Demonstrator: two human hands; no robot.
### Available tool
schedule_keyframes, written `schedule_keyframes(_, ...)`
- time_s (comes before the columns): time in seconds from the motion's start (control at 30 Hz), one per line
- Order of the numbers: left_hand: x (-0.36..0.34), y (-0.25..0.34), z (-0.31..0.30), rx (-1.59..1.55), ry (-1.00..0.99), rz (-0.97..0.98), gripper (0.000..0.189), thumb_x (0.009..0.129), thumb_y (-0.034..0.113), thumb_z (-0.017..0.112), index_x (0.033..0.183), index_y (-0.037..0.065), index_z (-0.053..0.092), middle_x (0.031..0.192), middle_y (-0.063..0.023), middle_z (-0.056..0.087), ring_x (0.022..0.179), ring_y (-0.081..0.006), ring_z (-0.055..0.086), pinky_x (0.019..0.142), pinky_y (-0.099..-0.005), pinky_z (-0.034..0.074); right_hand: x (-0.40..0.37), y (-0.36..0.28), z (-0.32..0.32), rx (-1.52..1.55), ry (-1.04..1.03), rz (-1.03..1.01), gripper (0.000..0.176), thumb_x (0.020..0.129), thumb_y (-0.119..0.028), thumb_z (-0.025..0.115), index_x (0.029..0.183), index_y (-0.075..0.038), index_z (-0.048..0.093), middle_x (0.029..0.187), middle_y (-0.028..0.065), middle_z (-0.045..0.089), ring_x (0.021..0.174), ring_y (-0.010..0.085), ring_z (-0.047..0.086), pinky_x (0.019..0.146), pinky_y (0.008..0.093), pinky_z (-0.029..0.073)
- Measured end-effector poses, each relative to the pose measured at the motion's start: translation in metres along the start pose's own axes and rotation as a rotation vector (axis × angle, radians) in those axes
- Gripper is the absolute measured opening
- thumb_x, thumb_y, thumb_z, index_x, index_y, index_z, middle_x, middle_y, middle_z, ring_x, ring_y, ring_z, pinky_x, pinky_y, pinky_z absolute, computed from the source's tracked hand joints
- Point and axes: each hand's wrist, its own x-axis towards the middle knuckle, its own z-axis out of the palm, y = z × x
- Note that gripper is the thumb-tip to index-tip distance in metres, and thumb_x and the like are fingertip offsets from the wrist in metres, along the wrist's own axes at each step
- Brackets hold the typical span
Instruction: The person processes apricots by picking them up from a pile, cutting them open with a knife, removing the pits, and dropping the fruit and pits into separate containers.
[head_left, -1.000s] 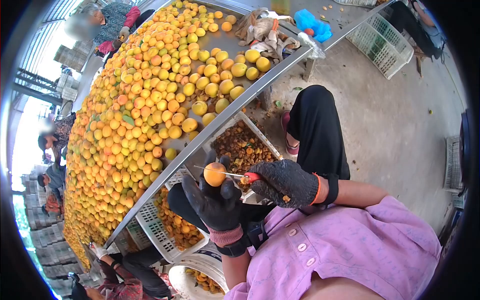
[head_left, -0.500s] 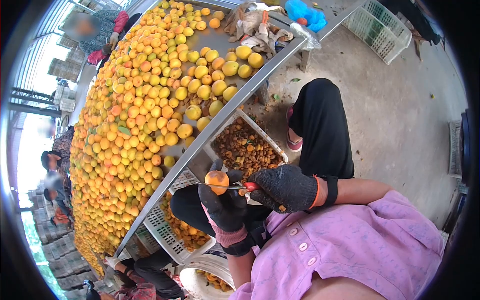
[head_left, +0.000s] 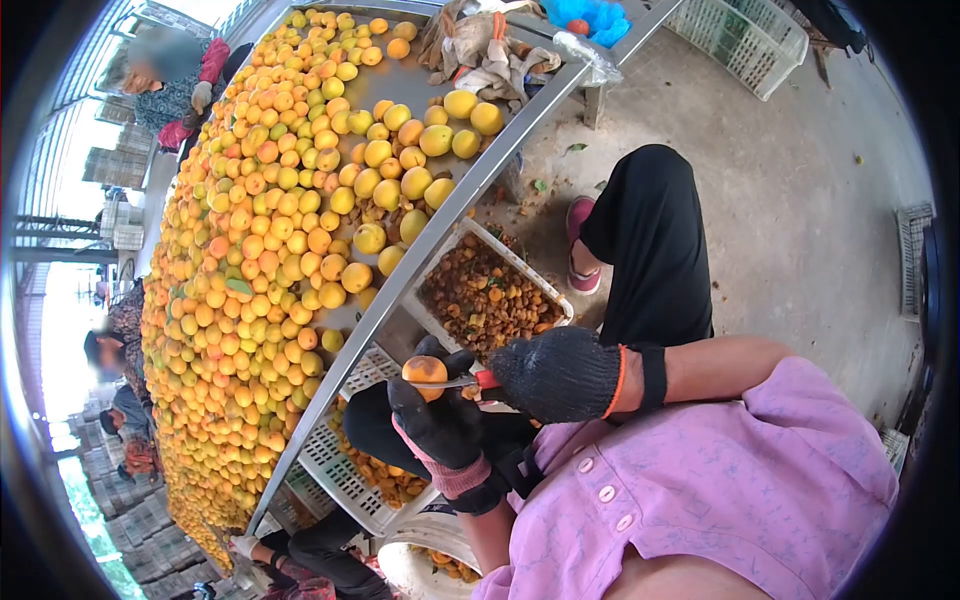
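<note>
My left hand [head_left: 440, 415], in a dark glove with a pink cuff, is closed around an apricot [head_left: 425, 374] that has a brown patch on top. In my right hand [head_left: 555, 375], also dark-gloved, is a small knife [head_left: 485, 381] with a red handle. Its blade lies against the side of the apricot, and the fingers around the handle are partly hidden. Just beyond both hands is a white crate [head_left: 447, 250] of brown pits and scraps. Below my left hand stands another white crate [head_left: 335, 465] with orange apricot pieces.
A metal-edged table [head_left: 395, 285] heaped with apricots [head_left: 260, 250] runs along my left. Rags [head_left: 490, 50] and a blue plastic bag [head_left: 590, 18] lie at its far end. A white bucket [head_left: 400, 565] stands low at the front. Other people [head_left: 170, 90] sit across the table and nearby.
My right hand has rolled over so its back faces up, with the knife still at the apricot. The apricot has turned slightly in my left hand. The whole view has shifted a little.
</note>
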Motion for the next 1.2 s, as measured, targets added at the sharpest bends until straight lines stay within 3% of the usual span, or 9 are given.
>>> schedule_keyframes(0.1,-0.001,-0.001,0.029,0.062,0.243,0.175,0.06,0.092,0.049,0.037,0.115,-0.005,0.048,0.089,-0.016,0.063,0.076,-0.0223,0.062,0.065,-0.0301,0.051,-0.004,0.001,0.005,-0.054,0.029,0.031,0.029,0.084,-0.03,0.056,0.094,-0.003,0.055,0.069,0.0123,0.058,0.06,0.0262,0.062,0.05,0.0374,0.048)
schedule_keyframes(0.17,0.002,-0.002,0.037,0.119,0.322,0.243,0.063,0.088,0.052,0.045,0.113,-0.006,0.051,0.08,-0.0146,0.064,0.059,-0.0176,0.062,0.047,-0.0228,0.049,0.0,0.002,0.007,-0.045,0.048,0.041,0.028,0.084,-0.029,0.056,0.094,-0.003,0.055,0.068,0.0124,0.058,0.06,0.0264,0.062,0.049,0.0374,0.048)
schedule_keyframes(0.27,-0.001,0.01,0.02,0.258,0.117,0.049,0.062,0.089,0.051,0.045,0.113,-0.006,0.051,0.08,-0.0151,0.064,0.055,-0.0166,0.06,0.045,-0.0217,0.046,0.006,0.007,0.013,-0.005,0.03,0.054,0.026,0.083,-0.027,0.056,0.093,-0.003,0.055,0.067,0.0125,0.057,0.059,0.0266,0.062,0.049,0.0371,0.048)
schedule_keyframes(0.37,-0.001,0.012,0.015,0.286,0.106,0.088,0.062,0.088,0.051,0.045,0.113,-0.006,0.051,0.08,-0.0162,0.065,0.052,-0.0152,0.059,0.043,-0.0205,0.044,0.008,0.01,0.007,0.001,-0.006,-0.011,0.023,0.083,-0.025,0.056,0.092,-0.003,0.055,0.067,0.0126,0.057,0.058,0.0265,0.061,0.048,0.0367,0.047)
schedule_keyframes(0.63,-0.008,0.015,0.024,0.296,0.08,0.126,0.041,0.09,0.027,0.052,0.119,-0.002,0.048,0.096,-0.0176,0.063,0.066,-0.018,0.062,0.057,-0.0257,0.051,0.001,0.009,0.009,-0.026,0.154,-0.048,0.026,0.082,-0.029,0.057,0.088,-0.003,0.056,0.066,0.0111,0.057,0.054,0.0257,0.059,0.044,0.0365,0.045)
schedule_keyframes(0.73,-0.001,0.015,0.025,0.524,0.017,0.4,0.036,0.087,0.011,0.055,0.12,-0.002,0.048,0.107,-0.0176,0.06,0.072,-0.0195,0.062,0.061,-0.0279,0.054,0.0,0.005,0.003,-0.084,0.152,-0.061,0.025,0.082,-0.029,0.057,0.085,-0.005,0.057,0.063,0.0102,0.056,0.053,0.0254,0.059,0.044,0.0367,0.044)
schedule_keyframes(0.93,-0.012,0.019,0.012,0.248,0.017,0.053,0.043,0.085,0.02,0.06,0.119,-0.002,0.048,0.104,-0.0156,0.061,0.068,-0.0155,0.061,0.055,-0.0233,0.051,0.001,0.003,0.003,-0.056,0.206,-0.003,0.022,0.082,-0.028,0.055,0.077,-0.007,0.055,0.061,0.0093,0.055,0.054,0.0253,0.058,0.044,0.0372,0.044)
schedule_keyframes(1.03,-0.008,0.021,0.015,0.209,0.044,0.032,0.047,0.083,0.023,0.063,0.119,-0.003,0.048,0.102,-0.015,0.061,0.067,-0.0152,0.06,0.055,-0.0221,0.05,0.005,0.002,0.005,-0.113,0.21,-0.051,0.021,0.08,-0.027,0.056,0.078,-0.006,0.056,0.062,0.0094,0.055,0.054,0.0259,0.058,0.045,0.0381,0.044)
schedule_keyframes(1.2,-0.01,0.01,0.021,0.672,0.203,0.41,0.05,0.082,0.022,0.063,0.121,-0.004,0.047,0.103,-0.0156,0.061,0.072,-0.0169,0.061,0.06,-0.0225,0.05,0.003,0.001,0.015,-0.112,0.203,-0.05,0.023,0.077,-0.029,0.059,0.08,-0.006,0.057,0.062,0.0096,0.054,0.053,0.0253,0.057,0.046,0.0378,0.044)
